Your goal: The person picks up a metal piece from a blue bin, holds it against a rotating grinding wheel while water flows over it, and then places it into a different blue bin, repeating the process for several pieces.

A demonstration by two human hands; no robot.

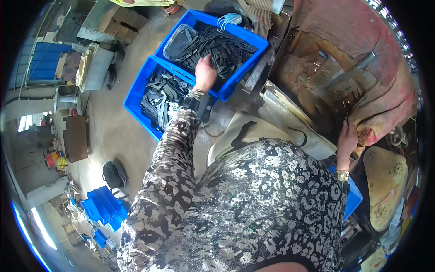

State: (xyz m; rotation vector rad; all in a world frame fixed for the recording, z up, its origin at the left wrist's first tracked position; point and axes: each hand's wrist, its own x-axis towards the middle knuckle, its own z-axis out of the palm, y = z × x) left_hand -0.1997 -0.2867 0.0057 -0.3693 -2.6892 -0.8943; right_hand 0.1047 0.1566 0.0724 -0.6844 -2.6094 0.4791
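Note:
My left hand [205,74] reaches over a blue plastic crate [242,35] heaped with thin dark strips [222,47]. Its fingers curl down at the pile, and what they hold, if anything, is hidden. Off to the right, my right hand [347,137] is at the edge of a wet brown basin [312,63], beside a reddish cloth [385,90]. The fingers there are drawn together around something dark and thin that I cannot make out. A metal bar [349,75] slants across the basin.
A second blue crate [136,102] with flat dark pieces [158,97] adjoins the first. In the first crate lie a clear plastic tub [180,41] and a face mask [229,20]. A stained cushion [385,186] is at right; a black stool-like object [114,175] stands on the floor at left.

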